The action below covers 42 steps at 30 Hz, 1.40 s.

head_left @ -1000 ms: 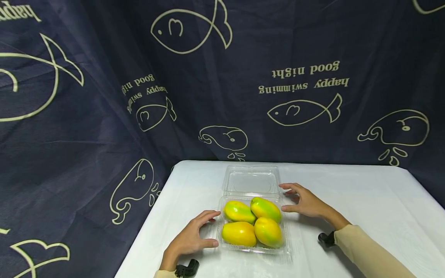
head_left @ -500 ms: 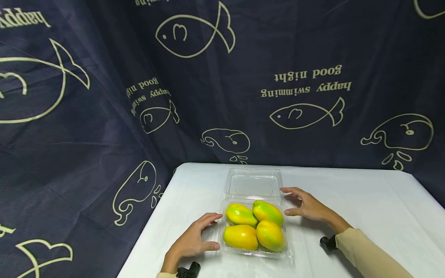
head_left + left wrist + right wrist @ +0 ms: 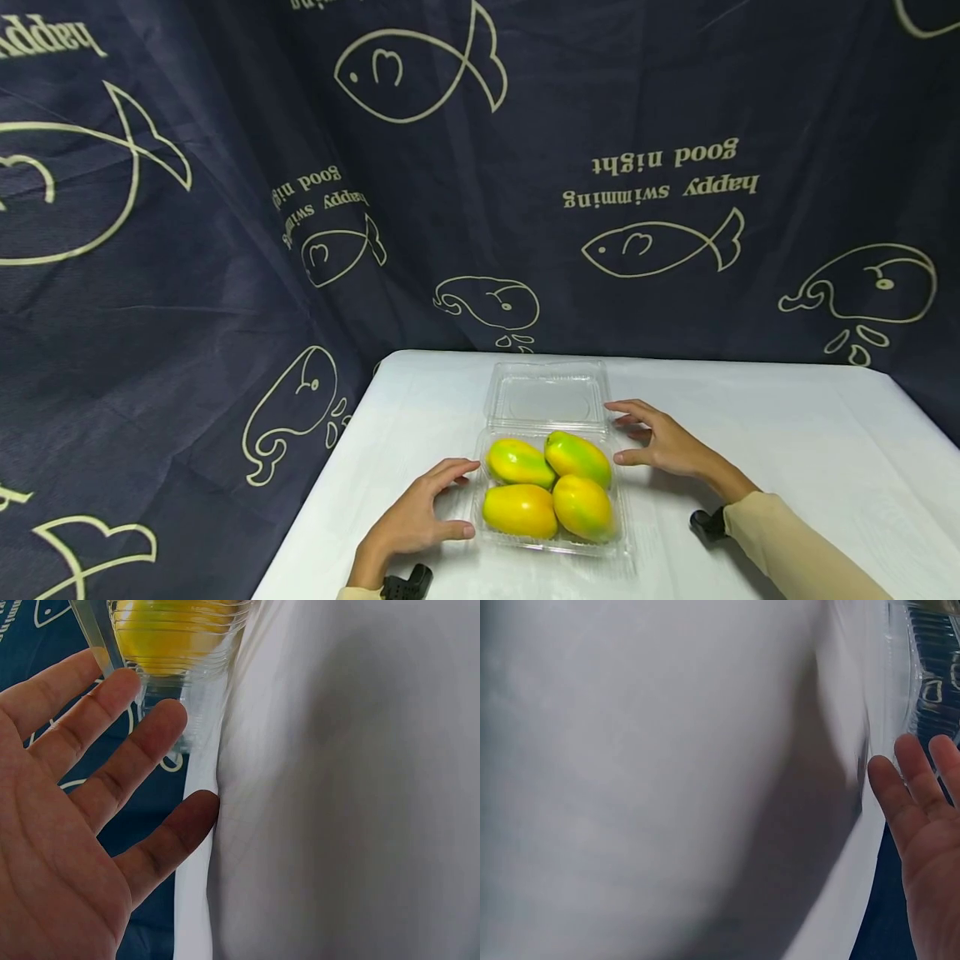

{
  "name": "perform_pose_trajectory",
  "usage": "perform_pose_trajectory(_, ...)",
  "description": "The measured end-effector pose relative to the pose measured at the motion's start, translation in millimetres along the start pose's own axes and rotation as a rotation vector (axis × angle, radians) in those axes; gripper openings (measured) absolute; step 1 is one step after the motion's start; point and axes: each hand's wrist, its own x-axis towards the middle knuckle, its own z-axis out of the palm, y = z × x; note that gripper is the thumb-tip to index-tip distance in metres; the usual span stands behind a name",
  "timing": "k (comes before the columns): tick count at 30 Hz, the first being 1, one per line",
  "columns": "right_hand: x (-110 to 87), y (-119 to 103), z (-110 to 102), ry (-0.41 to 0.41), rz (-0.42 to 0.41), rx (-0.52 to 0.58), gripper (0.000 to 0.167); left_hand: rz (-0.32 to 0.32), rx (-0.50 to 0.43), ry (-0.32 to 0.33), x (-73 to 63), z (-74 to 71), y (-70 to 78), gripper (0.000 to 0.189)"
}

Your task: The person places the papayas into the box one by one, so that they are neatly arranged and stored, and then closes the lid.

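A clear plastic clamshell box [image 3: 551,547] lies on the table with its lid [image 3: 550,396] folded back away from me. Several yellow-green mangoes [image 3: 519,511] fill its base in two rows. My left hand [image 3: 408,517] is beside the box's left side, thumb and fingers spread, fingertips right at the rim. On the other side my right hand [image 3: 663,442] has its fingers by the lid's right edge and its thumb near the base. Both hands hold nothing. In the left wrist view, extended fingers [image 3: 127,761] point at the ribbed wall of the box, a mango showing through it.
A white cloth [image 3: 780,467] covers the table. Behind and to the left hangs a dark blue curtain [image 3: 525,208] with fish and whale drawings. Black wrist cameras [image 3: 707,522] sit on both wrists.
The head view has shifted slightly, so the whole scene sits a little lower and further right. Both hands, the box and the mangoes keep their places relative to each other.
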Motion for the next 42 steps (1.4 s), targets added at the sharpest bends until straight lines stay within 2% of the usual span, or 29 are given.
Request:
perform_pose_trajectory(6, 1.2, -1, 2, 0.017, -0.012, -0.006, 0.079, 0.005, -0.008, -0.001, -0.5, -0.3, -2.4, 0.083)
perform_pose_trajectory(17, -1.9, -6, 3, 0.095, -0.059, -0.097, 0.080, -0.003, -0.005, -0.006, 1.4, -0.6, -0.8, 0.083)
perform_pose_trajectory(23, -4.1, -17, 3, 0.127, -0.096, -0.142, 0.078, -0.009, -0.012, -0.009, 1.7, -1.5, 1.2, 0.083)
perform_pose_trajectory(29, -4.8, -13, 4, 0.132, -0.111, -0.175, 0.076, -0.007, -0.009, -0.007, 0.2, -0.6, 1.3, 0.083)
perform_pose_trajectory(42, -9.6, -21, 4, 0.157, -0.121, -0.217, 0.079, -0.007, 0.001, -0.002, 0.7, -0.2, -0.9, 0.085)
